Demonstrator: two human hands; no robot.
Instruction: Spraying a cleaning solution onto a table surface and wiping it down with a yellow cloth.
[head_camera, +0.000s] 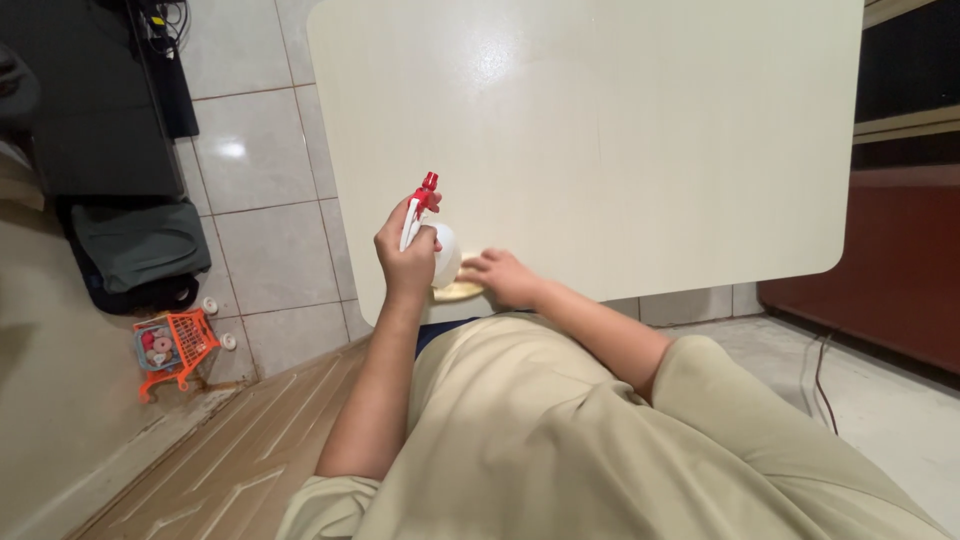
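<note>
White plastic spray bottle w/ red trigger (425, 215) is clenched in left hand (405, 262). Right hand (505, 276) presses yellow cloth (458, 291) flat on cream table (620, 130); best aim nozzle low, near cloth.

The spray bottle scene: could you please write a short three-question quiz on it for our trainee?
1. True or false: the left hand holds the spray bottle upright.
2. What does the right hand rest on: A) the yellow cloth, B) a cup?
3. Which coloured item stands on the tiled floor, left?

Key: 1 true; 2 A; 3 the orange toy cart.
</note>
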